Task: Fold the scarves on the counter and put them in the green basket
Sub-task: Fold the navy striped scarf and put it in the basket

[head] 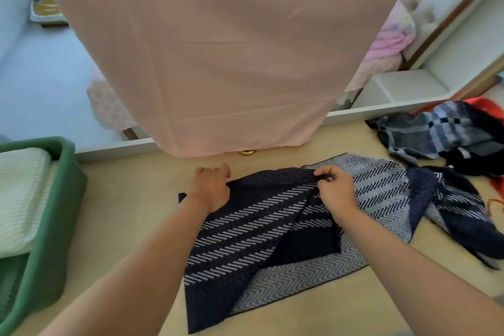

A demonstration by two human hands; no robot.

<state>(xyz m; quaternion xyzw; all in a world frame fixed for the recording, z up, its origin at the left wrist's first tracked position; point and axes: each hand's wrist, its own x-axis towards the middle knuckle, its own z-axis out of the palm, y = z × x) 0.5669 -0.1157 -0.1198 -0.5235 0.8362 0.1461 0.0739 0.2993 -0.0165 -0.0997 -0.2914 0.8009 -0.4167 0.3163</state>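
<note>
Navy zigzag scarf [272, 226] lies half-folded on the counter [131, 213], between the green basket [68, 199] and the unfolded pile [450, 139]. Left hand [211, 189] grips its far corner, right hand [336, 191] pinches the doubled edge; folding is underway, and next the edges likely need squaring

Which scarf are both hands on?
The navy-and-white zigzag scarf spread mid-counter; left hand and right hand hold it. The grey plaid scarf lies heaped, untouched.

Matt woven cloth scarf [259, 229], smooth pale wood counter [131, 194], matt green basket [58, 215].
</note>
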